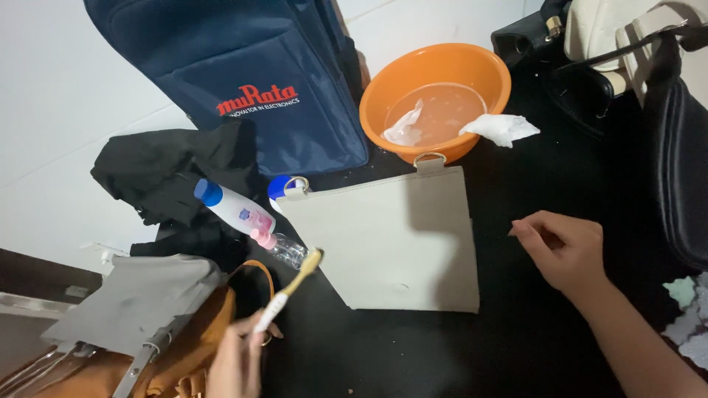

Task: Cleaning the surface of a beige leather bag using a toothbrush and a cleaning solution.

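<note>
Head view, looking down on a dark table [516, 346].

Hidden or cut off: left hand [237, 361] running off the bottom edge, only fingers and part of the palm showing. Right hand's [564, 249] fingertips curling under, so hard telling whether touching the table. Clear bottle [284, 248] with pink cap lying half behind the toothbrush head and the bag's corner. Black handbag [675, 162] at the right edge being cropped. Orange-brown bag [188, 346] at lower left mostly covered by a grey cloth [140, 302].

Hands: left gripping a toothbrush [291, 286] by the lower handle, bristle end pointing up and right, reaching the left edge of a flat beige bag [391, 239]. Right resting loosely curled, holding nothing, just right of the beige bag and apart from it.

Beige bag lying flat in the middle of the table, metal rings at its top corners.

Around: orange basin [436, 99] sitting just behind the bag, holding water and a white wipe [404, 127]; another white wipe [500, 128] hanging over its rim. Navy bag [243, 74] standing at upper left, black cloth [166, 173] bunched below it, a white bottle [232, 206] with blue cap lying against the cloth.
</note>
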